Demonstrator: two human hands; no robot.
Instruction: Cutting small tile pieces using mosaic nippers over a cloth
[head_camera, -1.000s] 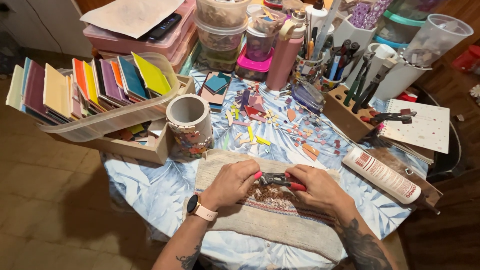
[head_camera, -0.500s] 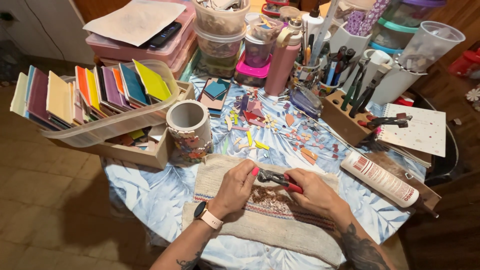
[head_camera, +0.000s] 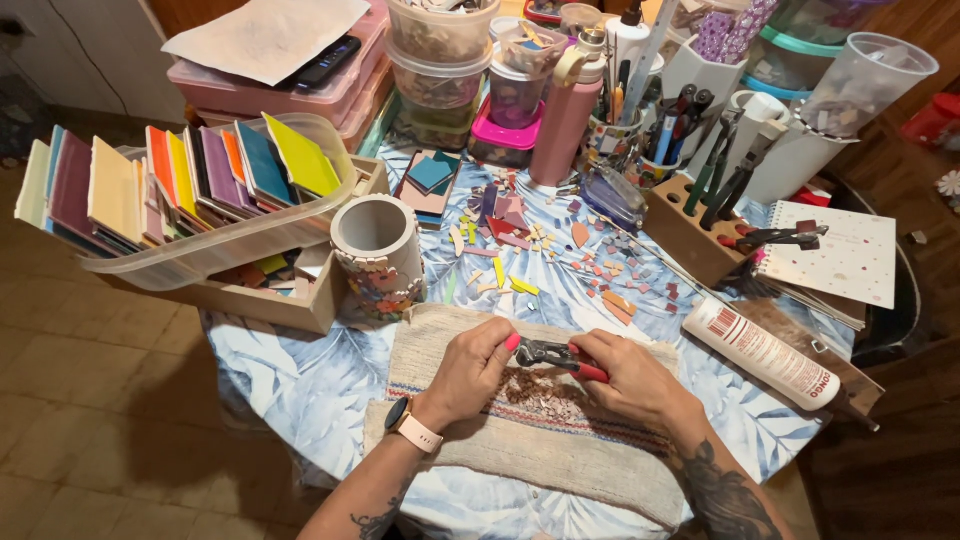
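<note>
The nippers (head_camera: 560, 356) lie level between both hands, over a woven cloth (head_camera: 600, 460) strewn with small tile bits. The right hand (head_camera: 632, 376) is clamped around the red handles at 3 o'clock of the tool. The left hand (head_camera: 472, 368) sits at 9 o'clock, its fingertips pinched together at the dark head; what they pinch cannot be told. At 11 o'clock of the hands stands a mosaic cup (head_camera: 380, 252); at 3 o'clock lies a white tube (head_camera: 768, 352).

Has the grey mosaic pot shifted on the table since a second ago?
No. The grey mosaic pot sits against the wooden tray's corner, just above the woven mat, as before; only the camera view drifted.
</note>
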